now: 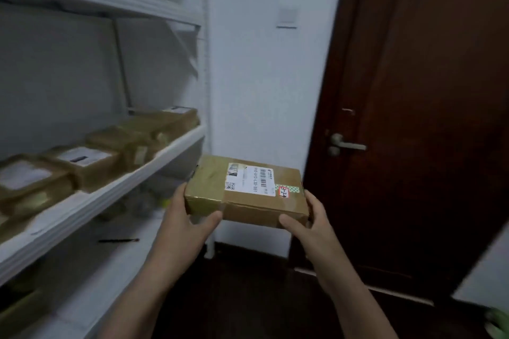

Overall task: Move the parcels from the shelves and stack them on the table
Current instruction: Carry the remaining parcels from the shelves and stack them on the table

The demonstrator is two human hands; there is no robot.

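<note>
I hold one parcel [246,191] between my left hand [190,217] and right hand [311,219], clear of the shelf [115,190] where others wait. Carrying step; next I must find the worktop, which is out of view.

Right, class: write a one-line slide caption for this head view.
Left hand and right hand hold a parcel in the air beside the shelf, where more parcels lie, near a door.

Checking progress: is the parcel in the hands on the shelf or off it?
Off it. The left hand and right hand hold the parcel in mid-air, right of the shelf, clear of it.
</note>
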